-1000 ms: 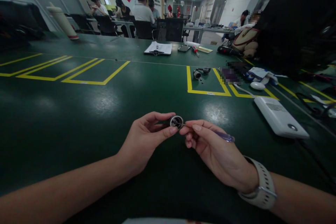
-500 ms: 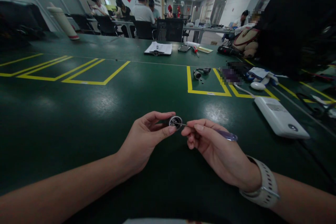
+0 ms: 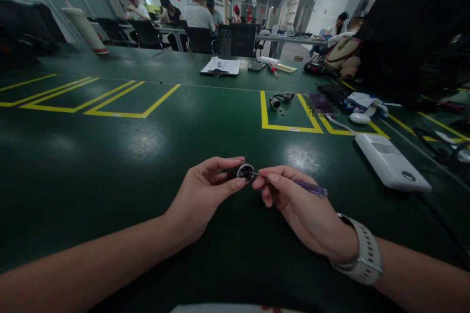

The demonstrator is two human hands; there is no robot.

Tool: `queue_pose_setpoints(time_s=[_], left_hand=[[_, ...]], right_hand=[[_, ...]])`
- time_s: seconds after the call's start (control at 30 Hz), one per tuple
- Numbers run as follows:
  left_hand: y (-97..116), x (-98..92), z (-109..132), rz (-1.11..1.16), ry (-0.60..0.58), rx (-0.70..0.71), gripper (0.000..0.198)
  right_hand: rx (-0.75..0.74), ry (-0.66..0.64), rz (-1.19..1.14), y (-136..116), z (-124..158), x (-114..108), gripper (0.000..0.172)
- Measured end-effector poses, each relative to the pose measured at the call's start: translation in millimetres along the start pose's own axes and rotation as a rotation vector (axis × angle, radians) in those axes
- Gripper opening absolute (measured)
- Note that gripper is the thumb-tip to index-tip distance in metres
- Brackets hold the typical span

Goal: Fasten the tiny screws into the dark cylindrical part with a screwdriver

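Between the thumb and fingers of my left hand (image 3: 205,193) is a small round metal connector shell (image 3: 245,172), its open end turned toward my right hand. My right hand (image 3: 293,205) is closed around a screwdriver with a purple translucent handle (image 3: 312,189). The thin shaft points left, and its tip reaches into the opening of the shell. What the tip touches inside is too small to make out. Both hands are held over the near middle of the green table (image 3: 139,181).
Inside a yellow-taped box lie metal connector parts (image 3: 274,103) and tiny pieces. A white power bank (image 3: 392,162) with a cable sits at right. Farther back are a clipboard (image 3: 220,66), a phone (image 3: 256,66) and a red-handled screwdriver (image 3: 272,69). People sit at tables beyond.
The screwdriver and my right hand have shifted slightly left toward the shell, and the handle looks turned. My left hand holds nearly still. The whole view has moved a little.
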State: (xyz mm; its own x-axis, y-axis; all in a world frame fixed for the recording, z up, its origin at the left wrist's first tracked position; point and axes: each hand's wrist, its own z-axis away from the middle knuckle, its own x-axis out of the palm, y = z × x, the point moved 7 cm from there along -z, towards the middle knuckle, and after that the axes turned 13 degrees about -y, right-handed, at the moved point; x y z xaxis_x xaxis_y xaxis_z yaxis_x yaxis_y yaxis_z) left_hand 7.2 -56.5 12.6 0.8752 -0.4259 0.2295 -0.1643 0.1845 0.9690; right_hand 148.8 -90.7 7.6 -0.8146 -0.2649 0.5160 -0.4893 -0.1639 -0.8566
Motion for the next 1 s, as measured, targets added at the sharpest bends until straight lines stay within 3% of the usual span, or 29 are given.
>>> queue_pose_setpoints(time_s=[0.17,0.47,0.77,1.0], left_hand=[[1.3,1.3,-0.3,0.000,-0.005,-0.009,0.025],[0.3,1.9,-0.7,-0.003,0.007,-0.006,0.024],[-3.0,1.6,0.9,-0.014,0.005,-0.038,0.025],[-0.6,1.2,-3.0,-0.061,-0.021,-0.016,0.024]], right_hand=[[0.037,-0.024,-0.051,2.5,-1.4,1.7,0.010],[-0.099,-0.051,0.254,-3.4,5.5,1.3,0.012],[0.040,-0.005,0.026,-0.5,-2.5,-1.0,0.009],[0.098,-0.048,0.046,-1.5,-5.4,-4.3,0.010]])
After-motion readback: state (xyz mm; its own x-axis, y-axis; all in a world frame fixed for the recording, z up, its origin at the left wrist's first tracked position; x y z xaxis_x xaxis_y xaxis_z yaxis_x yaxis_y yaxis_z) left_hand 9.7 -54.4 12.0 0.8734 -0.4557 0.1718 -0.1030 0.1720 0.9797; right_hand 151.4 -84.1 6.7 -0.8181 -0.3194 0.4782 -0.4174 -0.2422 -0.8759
